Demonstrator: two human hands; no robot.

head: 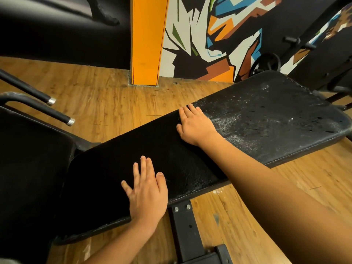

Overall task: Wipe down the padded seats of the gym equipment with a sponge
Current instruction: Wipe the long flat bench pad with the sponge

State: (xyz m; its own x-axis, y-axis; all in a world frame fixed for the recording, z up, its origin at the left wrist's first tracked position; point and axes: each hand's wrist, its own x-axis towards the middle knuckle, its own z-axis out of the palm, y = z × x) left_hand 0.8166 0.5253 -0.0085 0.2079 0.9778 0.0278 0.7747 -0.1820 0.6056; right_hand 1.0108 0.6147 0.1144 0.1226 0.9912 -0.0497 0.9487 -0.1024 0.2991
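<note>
Black vinyl bench pad (247, 119) runs long from near-left to speckled far-right end, left hand (147, 193) flat and spread near the near end, right hand (195, 126) mid-pad beside the speckles, whether gripping the unseen sponge cannot be told.

right hand (194, 126): my palm covers whatever's under it on the bench pad (266, 115), honestly can't tell
left seat (28, 168): runs off the left and bottom edges
frame post (186, 231): chopped at the bottom edge
machine (314, 35): top right, mostly out of frame
</note>
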